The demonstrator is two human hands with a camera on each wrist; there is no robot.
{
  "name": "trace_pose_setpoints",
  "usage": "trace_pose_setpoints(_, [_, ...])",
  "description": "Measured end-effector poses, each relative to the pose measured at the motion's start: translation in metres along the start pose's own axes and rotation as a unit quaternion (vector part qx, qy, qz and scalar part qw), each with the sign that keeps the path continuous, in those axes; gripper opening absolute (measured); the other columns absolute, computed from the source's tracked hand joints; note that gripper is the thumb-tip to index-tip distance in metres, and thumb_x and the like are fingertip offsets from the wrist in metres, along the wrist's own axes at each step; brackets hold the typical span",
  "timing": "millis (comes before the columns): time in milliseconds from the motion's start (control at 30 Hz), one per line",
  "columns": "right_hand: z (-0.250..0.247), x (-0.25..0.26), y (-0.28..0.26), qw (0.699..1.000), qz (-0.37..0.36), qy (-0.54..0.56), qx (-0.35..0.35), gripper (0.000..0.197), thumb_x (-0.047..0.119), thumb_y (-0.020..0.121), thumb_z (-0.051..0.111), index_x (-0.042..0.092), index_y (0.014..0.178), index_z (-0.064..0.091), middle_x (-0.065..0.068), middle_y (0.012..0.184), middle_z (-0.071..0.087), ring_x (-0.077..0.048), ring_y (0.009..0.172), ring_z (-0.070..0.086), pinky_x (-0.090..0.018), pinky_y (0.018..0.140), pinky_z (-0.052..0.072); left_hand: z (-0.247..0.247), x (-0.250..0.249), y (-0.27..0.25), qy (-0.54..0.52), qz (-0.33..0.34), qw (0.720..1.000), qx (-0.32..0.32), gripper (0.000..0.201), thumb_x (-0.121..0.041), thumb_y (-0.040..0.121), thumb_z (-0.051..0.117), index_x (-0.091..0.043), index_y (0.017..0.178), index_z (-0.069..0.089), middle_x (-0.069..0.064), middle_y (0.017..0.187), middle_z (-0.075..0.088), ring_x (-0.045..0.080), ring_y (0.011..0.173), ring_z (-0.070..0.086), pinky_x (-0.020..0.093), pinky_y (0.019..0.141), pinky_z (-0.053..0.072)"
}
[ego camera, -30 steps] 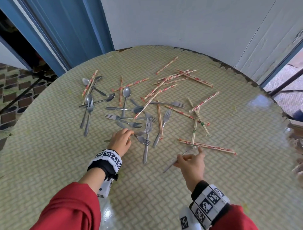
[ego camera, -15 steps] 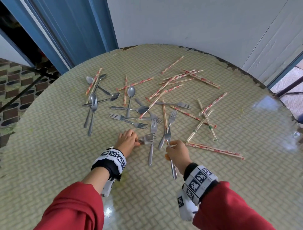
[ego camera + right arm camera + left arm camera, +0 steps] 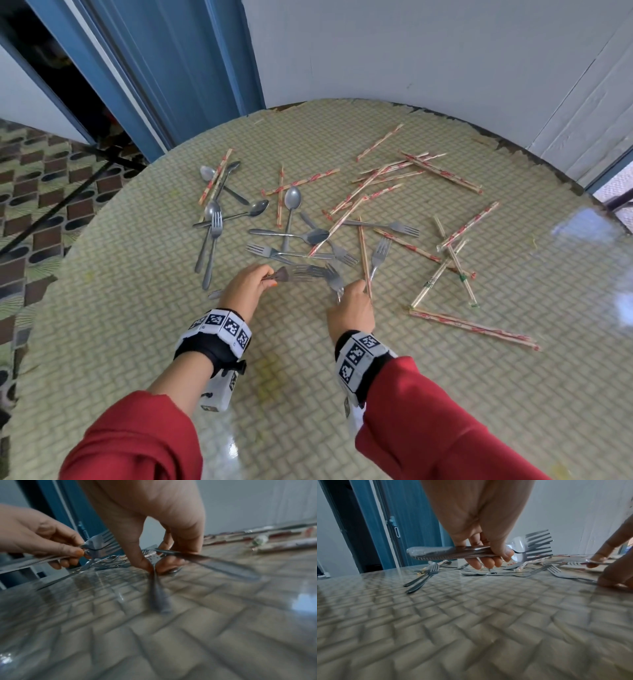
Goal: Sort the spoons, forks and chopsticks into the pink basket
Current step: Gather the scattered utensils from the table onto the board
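Observation:
My left hand (image 3: 265,279) grips a bundle of steel forks (image 3: 301,274) by the handles, tines pointing right, a little above the table; the left wrist view shows the fingers (image 3: 488,559) curled round the handles (image 3: 436,553). Just to the right, my right hand (image 3: 349,291) pinches a fork (image 3: 336,283) lying on the table, thumb and finger on its neck (image 3: 154,565). A second fork (image 3: 214,562) sticks out from its other fingers. Loose spoons (image 3: 293,198), forks (image 3: 214,246) and wrapped chopsticks (image 3: 442,168) lie scattered beyond. No pink basket is in view.
The round table (image 3: 137,342) has a woven-pattern glossy top, and its near half holds only my arms. More chopsticks (image 3: 472,325) lie to the right of my right hand. A grey wall and a blue door frame (image 3: 191,68) stand behind the table.
My right hand picked a fork up at the right, carried it left and now pinches another fork beside the left hand. The left hand has lifted its forks slightly.

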State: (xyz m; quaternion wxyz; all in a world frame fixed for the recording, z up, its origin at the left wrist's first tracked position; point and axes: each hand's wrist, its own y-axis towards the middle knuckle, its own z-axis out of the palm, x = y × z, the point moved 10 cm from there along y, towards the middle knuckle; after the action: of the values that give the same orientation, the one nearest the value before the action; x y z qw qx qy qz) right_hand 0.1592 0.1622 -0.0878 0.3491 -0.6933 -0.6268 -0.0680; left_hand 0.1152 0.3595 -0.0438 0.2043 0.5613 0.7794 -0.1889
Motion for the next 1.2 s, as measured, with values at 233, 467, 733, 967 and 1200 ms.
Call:
trace_pose_setpoints(233, [-0.015,-0.031,0.009,0.999,0.04,-0.024,0.006,0.024,0.021,0.085,0.059,0.005,0.103,0.056,-0.01,0.103,0.063,-0.03,0.099,0.062,-0.036,0.078,0.052,0.017,-0.015,0.033,0.049,0.041,0.998,0.011,0.018,-0.004,0.085,0.06,0.002,0.102,0.06,0.012,0.101,0.062,0.027,0.094,0.056,0.032,0.077,0.039])
trace_pose_setpoints(467, [-0.045,-0.048,0.007,0.998,0.002,-0.058,-0.023,0.039,0.028,0.094,0.036,-0.002,0.111,0.055,-0.02,0.117,0.049,-0.034,0.112,0.041,-0.039,0.092,0.035,0.033,-0.018,0.05,0.04,0.087,0.995,0.002,0.025,0.01,0.073,0.068,0.0,0.096,0.068,0.015,0.095,0.059,0.026,0.091,0.057,0.028,0.081,0.044])
trace_pose_setpoints(733, [-0.058,-0.006,0.056,0.996,-0.058,0.06,0.013,0.021,0.009,0.094,0.03,0.001,0.108,0.045,-0.019,0.112,0.055,-0.033,0.1,0.054,-0.036,0.078,0.041,0.041,-0.016,0.055,0.182,0.098,0.978,0.025,0.022,-0.019,0.081,0.066,-0.007,0.099,0.064,0.011,0.103,0.056,0.031,0.099,0.051,0.037,0.079,0.037])
trace_pose_setpoints(967, [-0.042,0.007,0.083,0.998,-0.039,0.013,0.038,0.034,0.01,0.091,0.05,0.003,0.123,0.043,-0.018,0.128,0.041,-0.034,0.109,0.053,-0.035,0.084,0.042,0.05,-0.016,0.046,0.223,0.089,0.967,0.079,0.023,-0.025,0.094,0.046,-0.009,0.11,0.052,0.005,0.115,0.053,0.023,0.114,0.046,0.031,0.094,0.029])
trace_pose_setpoints(1200, [-0.044,0.003,0.08,0.998,-0.041,0.032,0.033,0.036,0.005,0.088,0.053,-0.005,0.12,0.04,-0.022,0.124,0.046,-0.034,0.11,0.05,-0.035,0.085,0.042,0.028,-0.032,0.028,0.1,0.074,0.991,0.042,0.017,-0.008,0.093,0.049,-0.005,0.11,0.049,0.005,0.112,0.055,0.02,0.093,0.059,0.024,0.065,0.034])
